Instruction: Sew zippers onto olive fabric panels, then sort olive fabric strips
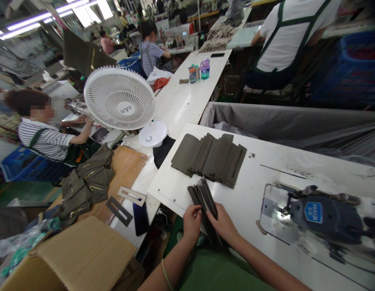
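A bundle of dark olive fabric pieces [204, 198] stands on edge, fanned at the top, at the front edge of the white sewing table [250, 202]. My right hand [225, 222] is wrapped round the bundle's right side, thumb along the near pieces. On the left side, my left hand [192, 222] is closed, its fingertips pinched at the edge of the bundle; what exactly lies between them is partly hidden. Just beyond, a row of overlapping matching fabric pieces [210, 157] lies flat on the tabletop.
To the right is a sewing machine [323, 220]. At left are a white fan [120, 99], a cardboard box [87, 254], two slotted templates [119, 211], a dark phone [140, 218] and zippered fabric parts [87, 182]. Co-workers sit at other tables.
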### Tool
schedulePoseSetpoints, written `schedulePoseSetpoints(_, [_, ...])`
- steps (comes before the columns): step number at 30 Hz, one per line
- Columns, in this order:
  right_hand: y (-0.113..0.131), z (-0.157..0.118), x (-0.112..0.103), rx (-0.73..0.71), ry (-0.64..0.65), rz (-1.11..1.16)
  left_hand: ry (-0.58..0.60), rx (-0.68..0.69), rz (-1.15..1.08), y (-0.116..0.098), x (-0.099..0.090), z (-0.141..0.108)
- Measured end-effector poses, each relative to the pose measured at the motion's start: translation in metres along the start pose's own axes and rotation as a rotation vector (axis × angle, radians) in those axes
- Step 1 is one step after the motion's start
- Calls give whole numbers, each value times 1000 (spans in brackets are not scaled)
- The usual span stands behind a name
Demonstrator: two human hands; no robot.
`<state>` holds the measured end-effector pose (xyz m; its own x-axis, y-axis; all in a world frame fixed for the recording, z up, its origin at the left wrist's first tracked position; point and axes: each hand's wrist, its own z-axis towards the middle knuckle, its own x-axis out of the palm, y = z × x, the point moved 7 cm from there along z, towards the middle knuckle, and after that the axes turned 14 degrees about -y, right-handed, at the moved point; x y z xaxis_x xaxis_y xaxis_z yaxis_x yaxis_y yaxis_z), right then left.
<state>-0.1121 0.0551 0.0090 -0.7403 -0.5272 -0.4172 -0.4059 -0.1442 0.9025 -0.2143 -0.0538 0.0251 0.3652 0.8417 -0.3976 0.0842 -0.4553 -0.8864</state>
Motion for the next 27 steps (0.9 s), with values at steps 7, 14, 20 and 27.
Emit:
schedulePoseSetpoints(7, [3, -1, 1, 0, -1, 10, -37, -28, 3, 1, 0, 1])
schedulePoseSetpoints(14, [1, 0, 0, 1, 0, 27, -30, -53, -25, 9, 1, 4])
schedulePoseSetpoints(20, [0, 1, -2, 15, -5, 37, -45, -39, -4, 11, 1, 2])
schedulePoseSetpoints(27, [3, 1, -3, 20, -13, 54, -25, 48, 41, -5, 1, -1])
